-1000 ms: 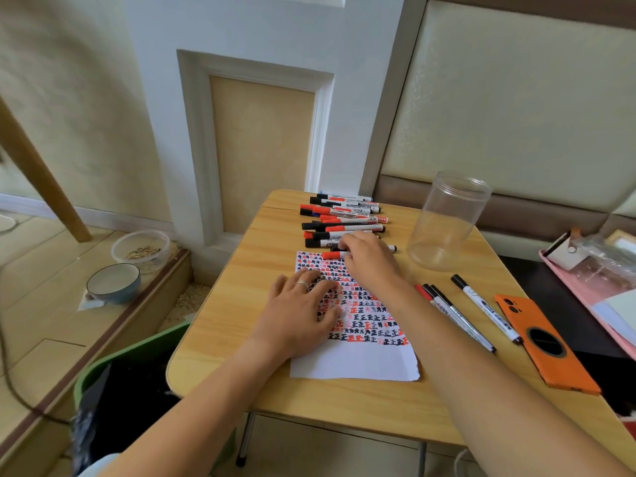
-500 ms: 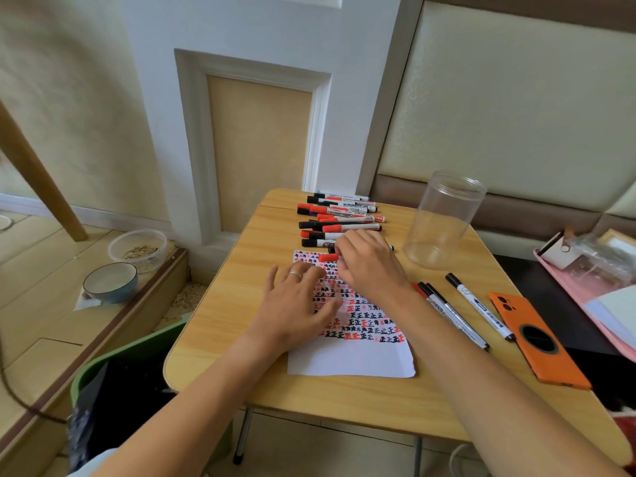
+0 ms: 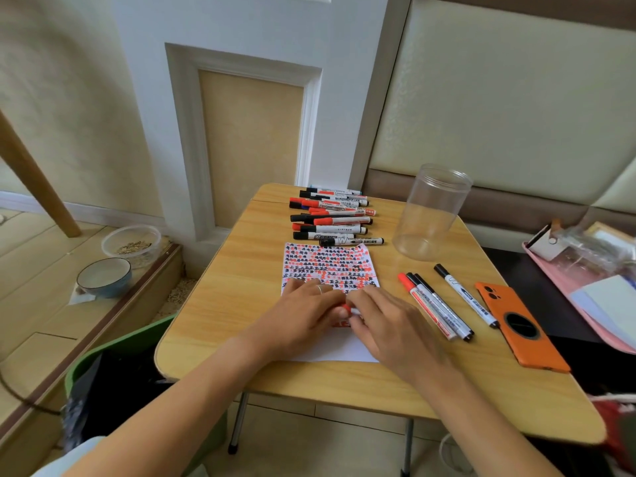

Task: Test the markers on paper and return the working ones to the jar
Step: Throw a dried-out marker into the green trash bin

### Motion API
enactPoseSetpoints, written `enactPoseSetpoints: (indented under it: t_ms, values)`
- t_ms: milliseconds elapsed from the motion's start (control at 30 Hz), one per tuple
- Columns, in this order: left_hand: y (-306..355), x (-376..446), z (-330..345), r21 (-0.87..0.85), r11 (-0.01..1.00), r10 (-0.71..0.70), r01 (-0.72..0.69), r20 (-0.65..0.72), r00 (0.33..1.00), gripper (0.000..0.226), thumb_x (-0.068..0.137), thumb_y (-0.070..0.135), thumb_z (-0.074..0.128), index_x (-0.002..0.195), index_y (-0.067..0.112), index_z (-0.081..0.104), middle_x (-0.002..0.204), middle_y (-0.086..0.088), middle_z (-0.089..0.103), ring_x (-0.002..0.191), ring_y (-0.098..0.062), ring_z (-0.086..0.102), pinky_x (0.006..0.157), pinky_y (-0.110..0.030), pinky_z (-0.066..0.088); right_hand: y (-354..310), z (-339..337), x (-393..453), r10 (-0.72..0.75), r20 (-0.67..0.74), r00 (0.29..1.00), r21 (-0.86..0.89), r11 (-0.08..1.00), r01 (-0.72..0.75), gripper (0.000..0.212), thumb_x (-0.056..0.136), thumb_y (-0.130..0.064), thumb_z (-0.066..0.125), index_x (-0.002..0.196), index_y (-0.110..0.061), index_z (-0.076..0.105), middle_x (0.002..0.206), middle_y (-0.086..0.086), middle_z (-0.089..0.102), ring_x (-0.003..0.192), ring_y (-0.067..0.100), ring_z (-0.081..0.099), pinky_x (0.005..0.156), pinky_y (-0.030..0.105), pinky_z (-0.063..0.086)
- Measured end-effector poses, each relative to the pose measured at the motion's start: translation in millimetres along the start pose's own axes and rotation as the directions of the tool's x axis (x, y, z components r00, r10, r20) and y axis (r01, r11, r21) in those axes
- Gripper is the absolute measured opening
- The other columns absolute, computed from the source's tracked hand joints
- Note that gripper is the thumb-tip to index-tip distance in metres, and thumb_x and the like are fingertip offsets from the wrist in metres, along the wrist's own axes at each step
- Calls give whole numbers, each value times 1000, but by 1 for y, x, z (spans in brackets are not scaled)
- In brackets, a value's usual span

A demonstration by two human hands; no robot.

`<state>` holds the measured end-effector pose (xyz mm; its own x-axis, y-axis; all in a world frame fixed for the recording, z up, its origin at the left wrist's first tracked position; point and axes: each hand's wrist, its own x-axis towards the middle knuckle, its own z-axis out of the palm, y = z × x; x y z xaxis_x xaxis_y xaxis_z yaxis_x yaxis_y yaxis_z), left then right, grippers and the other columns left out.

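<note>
Head view showed both hands, left hand (image 3: 303,315) and right hand (image 3: 385,325), clamped on a red-capped marker (image 3: 347,309) over the scribbled paper (image 3: 327,263); the jar (image 3: 430,211) stood empty, with many markers (image 3: 330,215) apparently left to test.

A home room: a small folding wooden worktop (image 3: 220,304) stands against a padded wall panel (image 3: 499,98), with pet-food bowls (image 3: 104,277) on the tiled floor (image 3: 31,249).

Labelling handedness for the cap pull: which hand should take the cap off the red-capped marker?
Probably left. The left hand has its fingers at the red-capped marker cap end, and the right hand covers the barrel, over the scribbled paper sheet.
</note>
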<state>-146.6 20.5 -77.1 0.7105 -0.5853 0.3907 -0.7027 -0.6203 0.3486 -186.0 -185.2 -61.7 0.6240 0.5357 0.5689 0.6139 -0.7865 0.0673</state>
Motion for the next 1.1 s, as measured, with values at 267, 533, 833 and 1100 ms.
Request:
enactPoseSetpoints:
  t_ms: [267, 533, 833, 1100]
  values:
    - [0, 1, -1, -7, 997, -76, 76, -24, 997, 35, 102, 48, 22, 84, 31, 46, 81, 15, 49, 83, -9, 42, 77, -36, 25, -5, 13, 1, 54, -43, 998, -95, 994, -58, 29, 103, -35, 44, 101, -17, 66, 77, -3, 56, 63, 17, 58, 47, 32, 46]
    - [-6, 1, 4, -44, 997, -64, 62, -24, 998, 54, 100, 53, 20, 84, 19, 58, 81, 6, 60, 86, -16, 47, 78, -38, 27, -10, 6, 6, 81, 7, 997, -136, 988, -79, 31, 100, -44, 41, 91, -22, 61, 65, -6, 49, 46, 19, 52, 40, 27, 26]
    - [-7, 1, 2, -22, 998, -63, 62, -63, 996, 36, 103, 50, 26, 81, 31, 47, 79, 14, 55, 83, -14, 49, 84, -42, 35, 0, 5, 5, 167, 101, 981, -90, 983, -158, 41, 100, -64, 31, 107, -31, 55, 62, -5, 57, 49, 26, 55, 41, 31, 39]
    - [-12, 1, -1, 19, 981, -190, 193, -96, 977, 20, 101, 38, 55, 112, 28, 68, 118, 13, 61, 107, -9, 55, 91, -35, 36, 13, -11, 5, 393, 344, 853, -88, 918, -388, 57, 97, -70, 41, 135, -30, 56, 124, -10, 64, 109, 16, 64, 83, 35, 52]
